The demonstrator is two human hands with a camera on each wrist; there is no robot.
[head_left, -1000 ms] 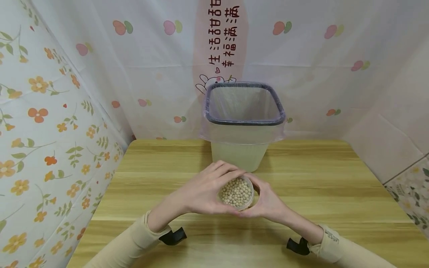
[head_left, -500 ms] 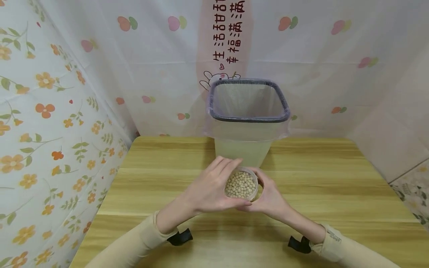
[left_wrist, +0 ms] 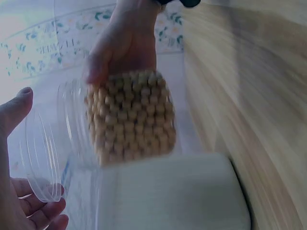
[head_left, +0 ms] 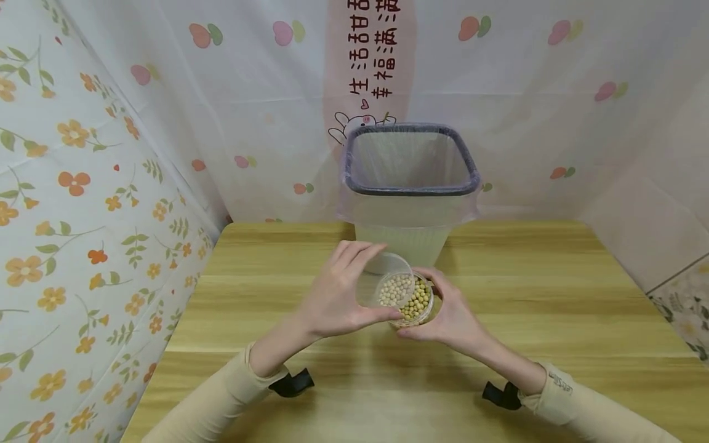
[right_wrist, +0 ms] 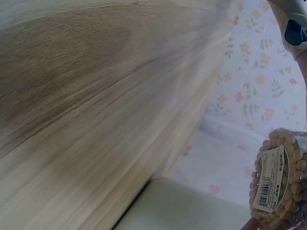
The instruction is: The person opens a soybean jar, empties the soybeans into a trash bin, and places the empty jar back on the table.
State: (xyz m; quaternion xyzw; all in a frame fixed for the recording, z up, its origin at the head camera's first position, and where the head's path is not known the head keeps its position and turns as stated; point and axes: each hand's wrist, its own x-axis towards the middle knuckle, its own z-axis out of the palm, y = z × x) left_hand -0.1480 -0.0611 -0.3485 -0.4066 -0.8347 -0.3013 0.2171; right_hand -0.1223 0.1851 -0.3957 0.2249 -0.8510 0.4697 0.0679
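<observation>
In the head view, my left hand [head_left: 339, 295] pinches a clear round lid [head_left: 382, 263] at its edge, between thumb and fingers. The lid is off the jar and overlaps its left side in this view. My right hand [head_left: 450, 315] curls round the clear plastic jar [head_left: 419, 303], which is filled with round pale-yellow soybeans. Seen from the left wrist, the lid [left_wrist: 44, 155] stands a small gap from the jar's mouth, and the soybeans [left_wrist: 132, 117] show through the wall. The right wrist view shows a white barcode label [right_wrist: 271, 179] on the jar's base.
A pale bin [head_left: 403, 237] with a dark rim and a thin translucent liner stands at the back of the wooden table [head_left: 277, 271], just beyond my hands. Patterned cloths hang behind it [head_left: 249, 111] and on the left [head_left: 83, 246].
The lid has come off the jar; my left hand has drawn it up and left, while my right hand keeps the jar, now slightly farther right. The head view has shifted a little.
</observation>
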